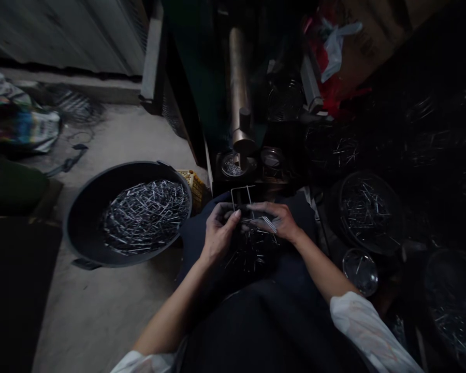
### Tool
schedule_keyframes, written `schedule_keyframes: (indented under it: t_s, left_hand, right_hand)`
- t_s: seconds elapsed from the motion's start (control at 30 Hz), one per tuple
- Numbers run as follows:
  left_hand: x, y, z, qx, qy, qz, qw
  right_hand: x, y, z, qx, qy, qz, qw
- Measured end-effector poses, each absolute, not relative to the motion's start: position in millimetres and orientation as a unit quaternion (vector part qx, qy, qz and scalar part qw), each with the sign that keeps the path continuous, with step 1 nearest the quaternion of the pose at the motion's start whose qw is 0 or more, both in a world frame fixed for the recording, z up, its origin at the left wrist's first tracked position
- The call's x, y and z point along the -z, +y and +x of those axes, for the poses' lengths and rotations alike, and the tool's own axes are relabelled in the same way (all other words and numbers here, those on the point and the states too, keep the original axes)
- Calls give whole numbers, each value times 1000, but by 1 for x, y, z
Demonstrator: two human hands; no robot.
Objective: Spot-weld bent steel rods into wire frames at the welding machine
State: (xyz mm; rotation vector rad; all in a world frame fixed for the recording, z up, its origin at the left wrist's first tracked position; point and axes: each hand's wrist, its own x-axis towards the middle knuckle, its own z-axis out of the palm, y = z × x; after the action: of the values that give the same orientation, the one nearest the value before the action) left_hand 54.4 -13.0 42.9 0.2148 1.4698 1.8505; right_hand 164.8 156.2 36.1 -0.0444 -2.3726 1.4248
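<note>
A thin bent metal wire piece (232, 196), shaped like an open rectangle, stands up between my hands above my lap. My left hand (220, 230) is closed on its lower left part, thumb on top. My right hand (281, 220) is closed too, its fingers at the wire's right side, with several thin metal rods (270, 224) sticking out of its grip. Dark smudges cover the fingers, and the exact contact of the right fingertips is hard to see. More loose rods (252, 256) lie on the dark cloth over my lap, below both hands.
A large black tub (72, 223) of metal rods stands at left, a yellow crate (194, 186) behind it. Ahead, a machine's metal cylinder (238, 88) points down at a small dish (226, 168). Right: a bucket (344, 228) of wire pieces and a shiny bowl (360, 272).
</note>
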Motion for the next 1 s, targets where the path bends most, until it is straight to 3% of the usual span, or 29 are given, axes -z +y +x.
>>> schedule_keyframes:
  t_s: [1.0]
  left_hand:
    - [-56, -5, 31, -740, 565, 90, 353]
  right_hand:
    - [-45, 160, 134, -503, -839, -26, 207]
